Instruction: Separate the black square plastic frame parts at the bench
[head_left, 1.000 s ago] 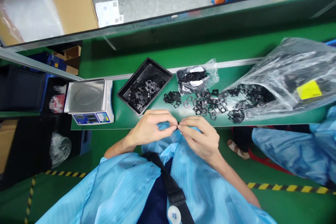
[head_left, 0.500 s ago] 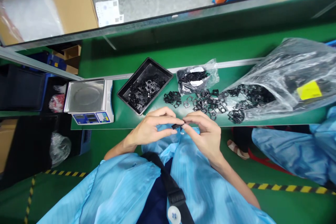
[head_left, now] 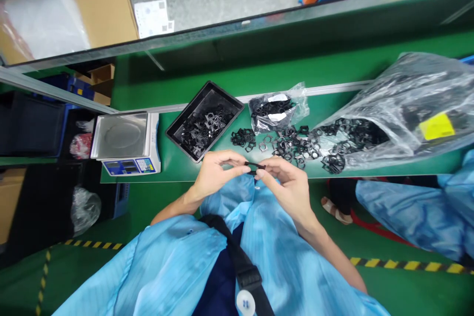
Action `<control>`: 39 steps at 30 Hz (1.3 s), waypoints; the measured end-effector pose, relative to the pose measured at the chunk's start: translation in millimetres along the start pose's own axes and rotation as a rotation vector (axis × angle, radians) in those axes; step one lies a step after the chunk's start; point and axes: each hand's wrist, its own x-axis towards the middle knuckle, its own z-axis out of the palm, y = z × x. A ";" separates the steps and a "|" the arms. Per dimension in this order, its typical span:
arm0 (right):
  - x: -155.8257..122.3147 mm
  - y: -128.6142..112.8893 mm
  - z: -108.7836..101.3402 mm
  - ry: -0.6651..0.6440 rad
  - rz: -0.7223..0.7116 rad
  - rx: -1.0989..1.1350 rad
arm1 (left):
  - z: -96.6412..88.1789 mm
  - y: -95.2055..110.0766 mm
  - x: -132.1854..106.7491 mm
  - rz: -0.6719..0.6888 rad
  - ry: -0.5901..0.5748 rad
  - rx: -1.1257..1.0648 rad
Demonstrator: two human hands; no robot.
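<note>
A small black plastic ring (head_left: 253,164) is pinched between my two hands just in front of the table edge. My left hand (head_left: 219,172) grips its left side with thumb and fingers. My right hand (head_left: 287,180) holds its right side the same way. Behind the hands, loose black plastic rings (head_left: 296,145) lie in a spread pile on the green table (head_left: 166,168). A smaller heap of rings (head_left: 243,137) sits to its left. More such parts lie in a black tray (head_left: 177,144), which stands at an angle beyond my left hand.
A weighing scale (head_left: 122,136) stands at the table's left end. A sealed clear bag of black parts (head_left: 276,108) lies behind the piles. On the right, a large open plastic bag (head_left: 407,108) spills parts. A person's blue sleeve (head_left: 403,212) shows at the right. A shelf edge (head_left: 244,24) crosses above.
The black ring has turned between my fingers, so its opening now shows instead of its thin edge. My left fingers have shifted their grip on it. The surrounding things have stayed put.
</note>
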 end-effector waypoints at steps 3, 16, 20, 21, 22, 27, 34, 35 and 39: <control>0.0 1.3 0.3 0.010 -0.019 -0.012 | 1.4 -3.5 1.9 -0.149 0.013 -0.108; -0.6 -3.3 0.2 0.054 -0.019 -0.018 | 1.2 -11.3 1.7 -0.246 -0.166 -0.286; -0.3 -2.3 -1.6 0.028 0.025 0.025 | -5.9 -8.8 2.6 -0.123 -0.236 -0.218; 0.0 -2.1 -2.0 0.017 0.035 0.034 | -7.7 -7.8 2.5 -0.095 -0.250 -0.185; 0.3 -1.9 -2.2 0.005 0.041 0.043 | -9.2 -6.9 2.3 -0.074 -0.259 -0.153; 1.8 -0.5 0.4 0.008 0.001 0.030 | -8.5 -6.3 -0.2 -0.097 -0.225 -0.119; 3.5 5.9 0.9 0.063 -0.111 -0.098 | 3.5 -8.0 -5.6 0.162 0.037 0.063; 4.0 6.6 -0.4 0.053 -0.111 -0.104 | 3.3 -8.4 -5.8 0.144 0.014 0.038; 7.0 7.5 -5.7 0.020 -0.108 -0.139 | -1.8 -11.6 -2.8 -0.021 -0.132 -0.111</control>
